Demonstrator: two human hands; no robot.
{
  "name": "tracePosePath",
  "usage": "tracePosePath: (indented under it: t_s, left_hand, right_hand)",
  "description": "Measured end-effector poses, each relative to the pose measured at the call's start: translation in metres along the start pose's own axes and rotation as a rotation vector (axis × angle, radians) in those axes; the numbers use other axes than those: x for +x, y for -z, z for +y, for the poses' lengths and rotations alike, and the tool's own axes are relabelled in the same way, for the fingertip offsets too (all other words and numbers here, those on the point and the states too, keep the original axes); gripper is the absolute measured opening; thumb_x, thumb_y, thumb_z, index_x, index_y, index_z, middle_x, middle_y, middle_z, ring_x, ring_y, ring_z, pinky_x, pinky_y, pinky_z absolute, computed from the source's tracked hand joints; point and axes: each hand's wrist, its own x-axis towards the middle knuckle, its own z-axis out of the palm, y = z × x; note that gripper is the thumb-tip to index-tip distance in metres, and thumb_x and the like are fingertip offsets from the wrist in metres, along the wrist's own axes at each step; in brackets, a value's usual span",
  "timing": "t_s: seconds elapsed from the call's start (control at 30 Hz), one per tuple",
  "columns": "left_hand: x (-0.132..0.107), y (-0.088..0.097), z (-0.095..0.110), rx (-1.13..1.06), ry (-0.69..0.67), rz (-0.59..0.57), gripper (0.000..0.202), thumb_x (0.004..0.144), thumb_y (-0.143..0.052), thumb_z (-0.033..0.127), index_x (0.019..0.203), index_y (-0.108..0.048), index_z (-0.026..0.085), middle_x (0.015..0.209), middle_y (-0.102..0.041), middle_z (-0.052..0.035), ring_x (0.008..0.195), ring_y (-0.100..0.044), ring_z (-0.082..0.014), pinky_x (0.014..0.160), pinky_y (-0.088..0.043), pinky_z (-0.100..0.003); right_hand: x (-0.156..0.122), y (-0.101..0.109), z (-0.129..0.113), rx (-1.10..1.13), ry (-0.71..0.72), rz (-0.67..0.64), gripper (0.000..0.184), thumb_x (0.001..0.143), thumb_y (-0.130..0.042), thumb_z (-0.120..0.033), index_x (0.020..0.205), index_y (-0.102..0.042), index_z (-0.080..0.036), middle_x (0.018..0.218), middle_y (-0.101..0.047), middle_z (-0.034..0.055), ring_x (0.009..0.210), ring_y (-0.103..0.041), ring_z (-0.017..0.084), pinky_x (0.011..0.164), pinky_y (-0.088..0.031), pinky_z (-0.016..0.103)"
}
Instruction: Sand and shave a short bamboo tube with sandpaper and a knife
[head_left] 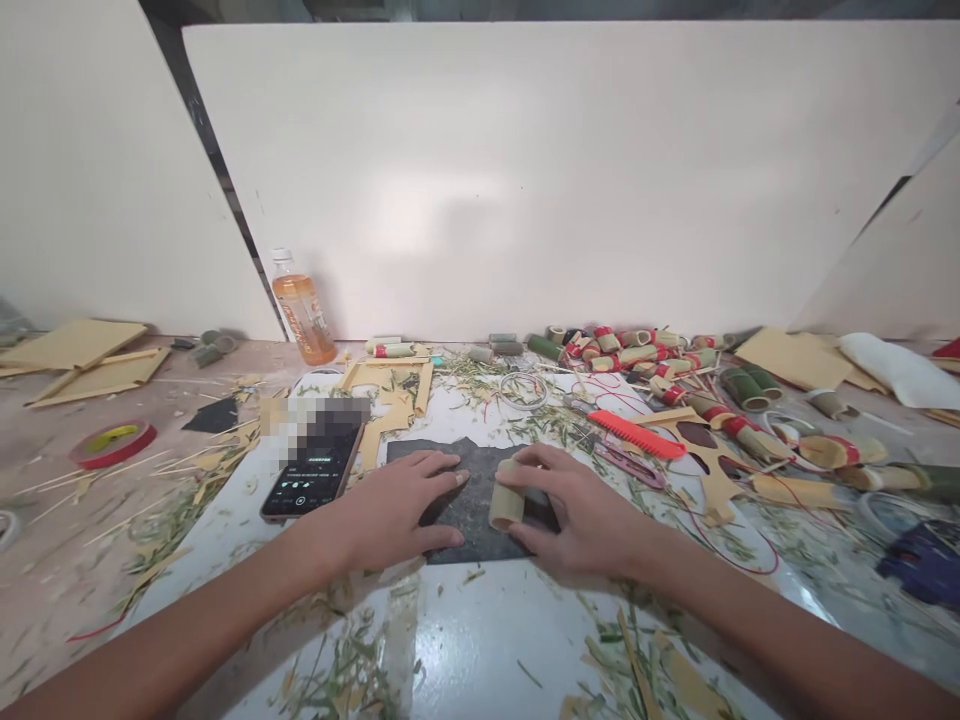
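We work at a white, shaving-strewn counter (480, 640). On it lies a dark grey, rough flat sheet (474, 470), just right of a black smartphone (311, 478). Our left hand (397, 510) presses the sheet, its grip spread flat and holding nothing. Our right hand (577, 515) has its grip clamped round a short pale bamboo tube (506, 498), which stands on end at the sheet's middle, long axis upright, top leaning slightly right.

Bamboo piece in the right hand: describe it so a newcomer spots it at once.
On the white board mid-table lies a dark sheet under the left hand. The right hand holds a short bamboo tube on it: plain and pale, unlike the red-banded or green bamboo pieces heaped behind.
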Motion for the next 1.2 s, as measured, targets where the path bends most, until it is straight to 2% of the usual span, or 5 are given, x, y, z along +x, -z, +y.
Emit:
tracePosePath:
  t_s: [0.3,0.5,0.6,0.73,1.2]
  left_hand:
    - [0.001,0.002,0.001,-0.053,0.028,0.009,0.064,0.086,-0.052,0.058,0.139,-0.043,0.024,0.142,-0.047,-0.0082,0.129,-0.044,-0.0302,0.102,-0.04,-0.043]
    - [0.004,0.018,0.0,-0.156,0.102,0.324,0.038,0.094,-0.043,0.044,0.072,-0.062,0.019,0.113,-0.065,-0.0057,0.105,-0.059,-0.023,0.089,-0.047,-0.035]
    - [0.004,0.021,0.0,-0.131,0.074,0.403,0.03,0.093,-0.046,0.039,0.082,-0.065,0.019,0.113,-0.065,-0.0073,0.108,-0.057,-0.0238,0.093,-0.046,-0.037]
    - [0.001,0.018,0.005,-0.119,0.022,0.327,0.031,0.092,-0.048,0.031,0.12,-0.058,0.021,0.12,-0.062,-0.0088,0.114,-0.055,-0.0233,0.096,-0.045,-0.038]
    - [-0.005,0.014,0.015,0.01,-0.02,0.047,0.032,0.093,-0.045,0.04,0.107,-0.071,0.027,0.12,-0.063,-0.0063,0.11,-0.058,-0.0263,0.091,-0.048,-0.04]
  right_hand:
    - [0.003,0.003,0.007,-0.056,-0.094,0.06,0.034,0.078,-0.067,-0.03,0.11,-0.059,-0.022,0.109,-0.062,0.009,0.102,-0.057,0.026,0.088,-0.047,0.041]
    - [0.002,0.007,0.006,-0.025,-0.077,0.158,0.022,0.08,-0.067,-0.031,0.099,-0.059,-0.024,0.107,-0.062,0.0076,0.102,-0.058,0.024,0.088,-0.046,0.039]
    - [0.002,0.009,0.006,-0.027,-0.115,0.252,0.027,0.08,-0.067,-0.036,0.102,-0.057,-0.024,0.109,-0.06,0.0088,0.103,-0.057,0.025,0.087,-0.047,0.039]
    - [0.001,0.008,0.005,-0.025,-0.131,0.239,0.027,0.079,-0.068,-0.037,0.097,-0.054,-0.023,0.1,-0.063,0.0075,0.091,-0.06,0.024,0.08,-0.049,0.039]
    - [-0.001,-0.005,0.007,-0.011,-0.013,0.11,0.029,0.082,-0.066,-0.025,0.111,-0.062,-0.024,0.116,-0.058,0.0096,0.107,-0.057,0.022,0.09,-0.048,0.036]
